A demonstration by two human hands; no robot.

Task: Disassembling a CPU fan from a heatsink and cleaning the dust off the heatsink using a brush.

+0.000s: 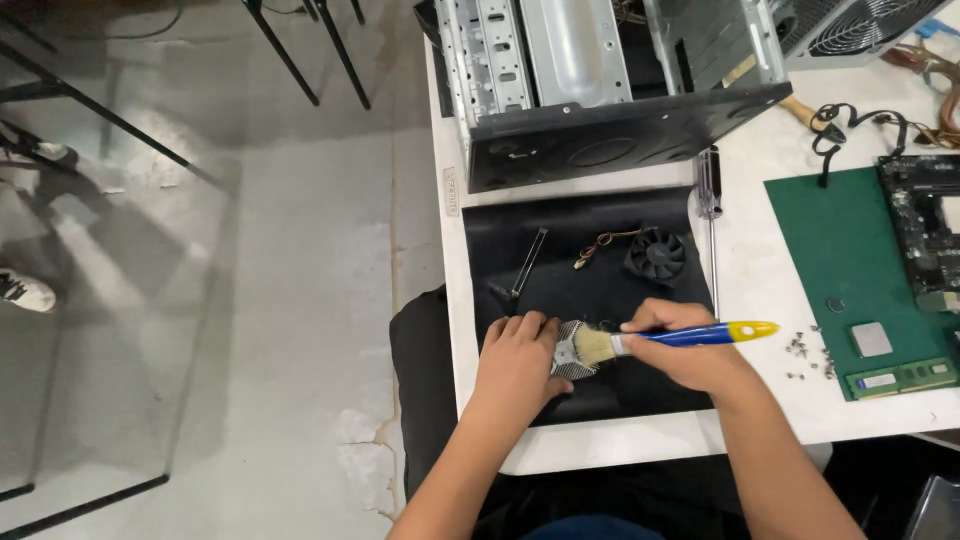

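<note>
So the person's got both hands over a black mat (580, 215) that lies near the front edge of the counter (750, 290). The left hand (518, 365) presses down on a small metal heatsink (572, 352), fingers curled over its left side to pin it in place. The right hand (678, 345) is wrapped around a paintbrush with a blue and yellow handle (700, 334), and the bristles sit right on the heatsink, which is on the mat's front half, between the two hands.

Container-wise, an open computer case (610, 80) lies at the back edge of the counter, with its bare metal drive bays showing; what else is inside is hard to tell. Its black side touches the back of the mat.

Also on the mat: a small black fan (657, 255) with a coloured wire trailing off to its left, and a thin dark metal strip (530, 262) further left. A screwdriver (710, 215) lies just off the mat's right edge. Toward the right end of the counter there's a green mat (835, 260) with a circuit board (925, 225), a chip (871, 339) and a memory stick (900, 378) on it, and a scatter of loose screws (812, 352) just beside its front left corner. Nothing blocks the hands.
</note>
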